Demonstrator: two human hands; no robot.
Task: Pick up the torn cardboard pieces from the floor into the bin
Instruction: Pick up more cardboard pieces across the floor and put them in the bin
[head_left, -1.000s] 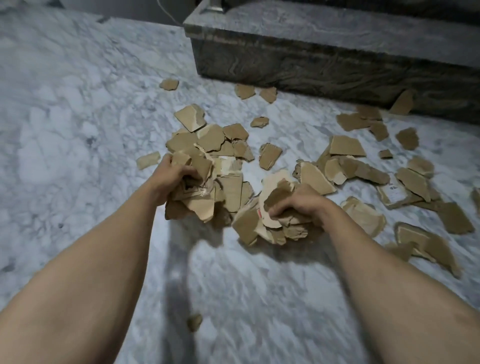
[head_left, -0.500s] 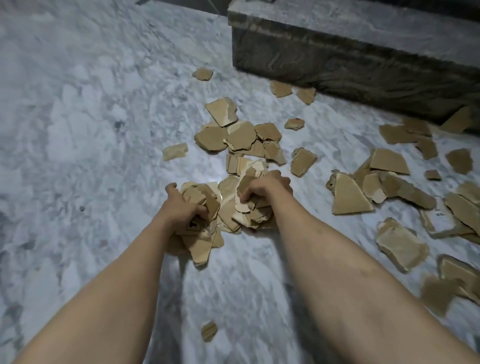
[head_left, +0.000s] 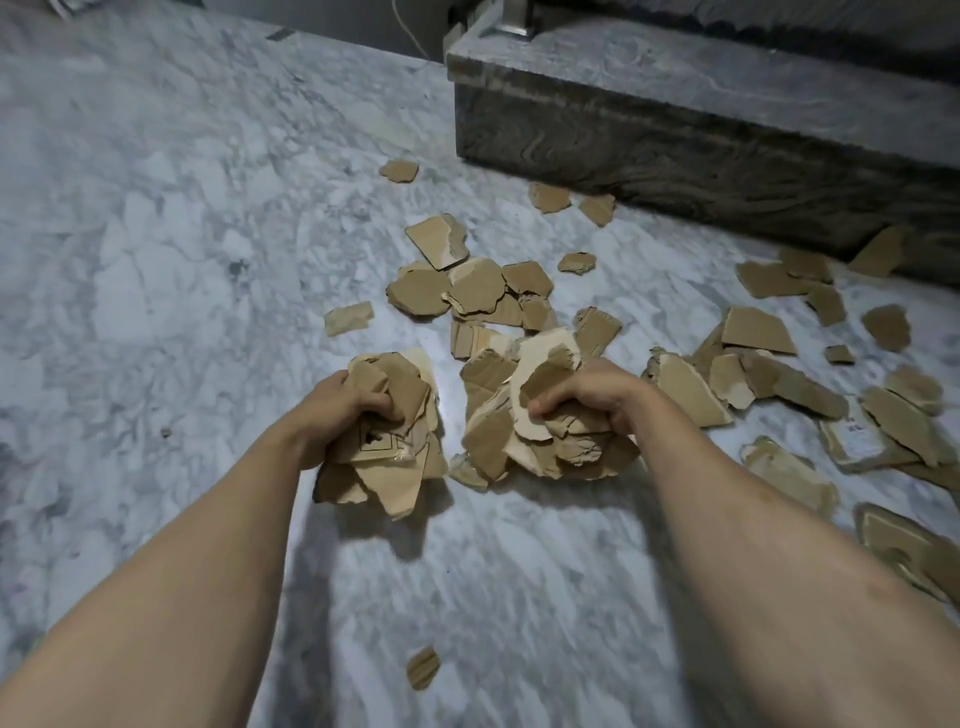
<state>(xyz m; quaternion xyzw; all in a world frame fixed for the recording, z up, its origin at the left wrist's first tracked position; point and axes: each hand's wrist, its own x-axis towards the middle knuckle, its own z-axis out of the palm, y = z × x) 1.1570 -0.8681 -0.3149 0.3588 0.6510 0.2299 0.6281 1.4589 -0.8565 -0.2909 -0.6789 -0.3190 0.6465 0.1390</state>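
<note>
My left hand (head_left: 337, 410) is closed around a thick bundle of torn cardboard pieces (head_left: 384, 467), held just above the marble floor. My right hand (head_left: 592, 400) grips a second bundle of cardboard pieces (head_left: 524, 431) right beside it. Several loose brown pieces (head_left: 467, 291) lie on the floor beyond my hands, and more are scattered to the right (head_left: 758, 332). One small scrap (head_left: 422, 667) lies near me between my forearms. No bin is in view.
A dark stone step (head_left: 675, 145) runs across the far right, with cardboard scraps (head_left: 880, 252) against its base. The white marble floor (head_left: 156, 260) stretches to the left, with a white cable (head_left: 402, 26) at the back wall.
Both hands have drawn together and nearer to me, lifting their cardboard bundles off the floor pile. The view has shifted left, so the step sits farther right.
</note>
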